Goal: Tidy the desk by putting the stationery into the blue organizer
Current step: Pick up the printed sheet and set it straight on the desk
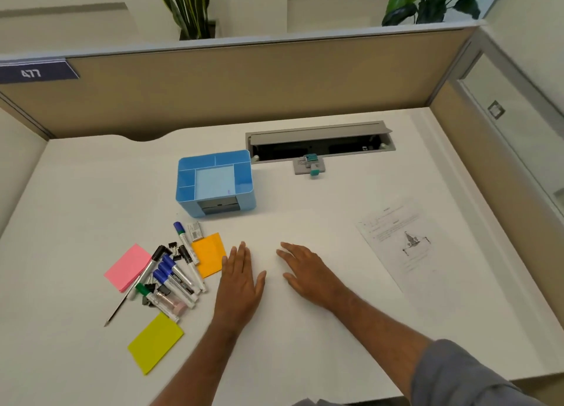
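White cubicle desk [305,210], both palms flat and holding nothing, left hand [241,279] beside orange sticky pad [209,254], right hand [308,273] clear; blue organizer [215,183] behind marker pile [171,274], empty: risk of scattering binder clips [174,248] or rolling markers on a careless grab.

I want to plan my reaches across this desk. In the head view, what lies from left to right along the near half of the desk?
pink sticky notes → pile of markers → orange sticky notes → left hand → right hand → printed sheet
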`<state>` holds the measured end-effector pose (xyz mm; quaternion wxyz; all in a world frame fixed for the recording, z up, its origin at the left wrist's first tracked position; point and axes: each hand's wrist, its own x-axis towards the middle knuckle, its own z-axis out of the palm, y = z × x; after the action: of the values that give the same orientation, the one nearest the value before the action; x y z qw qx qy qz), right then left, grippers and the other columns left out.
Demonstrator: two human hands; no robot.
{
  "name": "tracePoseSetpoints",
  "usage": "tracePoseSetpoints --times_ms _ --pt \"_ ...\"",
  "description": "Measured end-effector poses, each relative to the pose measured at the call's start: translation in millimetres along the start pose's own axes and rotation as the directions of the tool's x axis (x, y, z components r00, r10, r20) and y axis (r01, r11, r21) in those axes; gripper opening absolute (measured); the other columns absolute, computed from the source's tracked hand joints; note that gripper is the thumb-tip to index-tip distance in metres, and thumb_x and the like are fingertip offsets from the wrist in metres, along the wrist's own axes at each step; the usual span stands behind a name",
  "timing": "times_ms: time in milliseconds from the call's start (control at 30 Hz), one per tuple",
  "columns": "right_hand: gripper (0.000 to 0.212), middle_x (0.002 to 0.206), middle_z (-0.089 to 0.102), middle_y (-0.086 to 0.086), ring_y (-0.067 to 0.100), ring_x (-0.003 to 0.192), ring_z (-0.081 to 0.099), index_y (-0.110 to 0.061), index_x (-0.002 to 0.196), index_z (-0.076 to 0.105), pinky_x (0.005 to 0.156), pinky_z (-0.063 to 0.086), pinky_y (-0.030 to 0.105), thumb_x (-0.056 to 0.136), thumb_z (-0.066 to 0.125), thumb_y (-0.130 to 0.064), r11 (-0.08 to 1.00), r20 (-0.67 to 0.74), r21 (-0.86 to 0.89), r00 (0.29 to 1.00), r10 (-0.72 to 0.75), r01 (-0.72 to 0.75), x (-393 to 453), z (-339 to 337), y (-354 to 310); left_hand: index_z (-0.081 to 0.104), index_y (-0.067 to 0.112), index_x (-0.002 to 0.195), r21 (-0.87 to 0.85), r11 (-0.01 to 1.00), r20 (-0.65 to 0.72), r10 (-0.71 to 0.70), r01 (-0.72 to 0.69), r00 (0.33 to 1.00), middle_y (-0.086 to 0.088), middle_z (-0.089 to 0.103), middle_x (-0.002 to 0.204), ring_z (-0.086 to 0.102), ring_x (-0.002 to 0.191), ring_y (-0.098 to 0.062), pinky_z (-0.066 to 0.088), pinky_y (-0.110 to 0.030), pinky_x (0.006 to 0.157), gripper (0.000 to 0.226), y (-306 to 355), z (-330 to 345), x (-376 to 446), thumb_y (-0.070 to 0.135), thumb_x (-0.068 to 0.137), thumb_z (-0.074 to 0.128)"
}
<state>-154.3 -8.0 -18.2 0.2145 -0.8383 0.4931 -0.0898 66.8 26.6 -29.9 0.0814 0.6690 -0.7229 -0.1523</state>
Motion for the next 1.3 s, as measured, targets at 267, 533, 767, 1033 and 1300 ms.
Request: tracePoseSetpoints --times_ms 267,533,767,1033,1300 --pt "0.059 0.164 0.028 -0.003 0.021 0.147 0.033 -0.025 0.154 0.037 0.114 0.033 0.04 0.098 0.051 -0.038 0.988 -0.071 -0.002 0.986 0.154 -0.154 -45.5 -41.7 73.5 0.0 0.014 0.164 -0.002 1.0 0.065 0.028 -0.028 0.997 0.002 -0.013 0.171 -0.014 0.157 -0.014 -0.006 -0.037 0.128 0.075 62.5 13.0 30.1 0.056 0.106 0.025" --pt "0.058 0.163 0.028 -0.004 0.02 0.147 0.03 -0.024 0.154 0.038 0.117 0.029 0.041 0.099 0.052 -0.036 0.96 -0.109 0.041 0.954 0.279 -0.276 -85.1 -78.3 140.3 0.001 0.013 0.164 -0.002 0.998 0.109 0.068 -0.068 0.992 0.001 -0.011 0.171 -0.011 0.158 -0.015 -0.007 -0.036 0.128 0.075 129.6 34.3 49.4 0.055 0.107 0.027" --pt "0.058 0.162 0.032 -0.002 0.02 0.147 0.03 -0.021 0.154 0.039 0.12 0.026 0.041 0.099 0.054 -0.035 0.929 -0.152 0.081 0.917 0.369 -0.36 -114.5 -100.0 182.5 0.003 0.012 0.164 -0.022 0.994 0.136 0.11 -0.108 0.985 0.0 -0.007 0.172 -0.009 0.158 -0.014 -0.008 -0.035 0.128 0.075 181.9 53.1 62.4 0.054 0.107 0.028" --pt "0.071 0.159 0.033 0.003 0.023 0.145 0.031 -0.013 0.156 0.031 0.117 0.028 0.04 0.097 0.059 -0.042 0.869 -0.149 0.083 0.856 0.495 -0.488 -140.3 -123.0 227.2 0.005 0.011 0.163 -0.015 0.988 0.159 0.154 -0.153 0.975 -0.002 -0.001 0.172 -0.005 0.159 -0.017 -0.01 -0.034 0.127 0.079 228.6 66.8 71.5 0.059 0.103 0.019" --pt "0.103 0.145 0.044 0.003 0.027 0.131 0.041 -0.016 0.154 0.033 0.105 0.033 0.046 0.076 0.066 -0.075 0.709 -0.174 0.017 0.696 0.697 -0.705 -161.9 -137.2 264.3 0.005 0.011 0.163 -0.034 0.989 0.137 0.149 -0.146 0.979 -0.002 -0.001 0.172 -0.012 0.158 -0.016 -0.012 -0.032 0.126 0.077 252.4 68.3 76.9 0.057 0.105 0.024"
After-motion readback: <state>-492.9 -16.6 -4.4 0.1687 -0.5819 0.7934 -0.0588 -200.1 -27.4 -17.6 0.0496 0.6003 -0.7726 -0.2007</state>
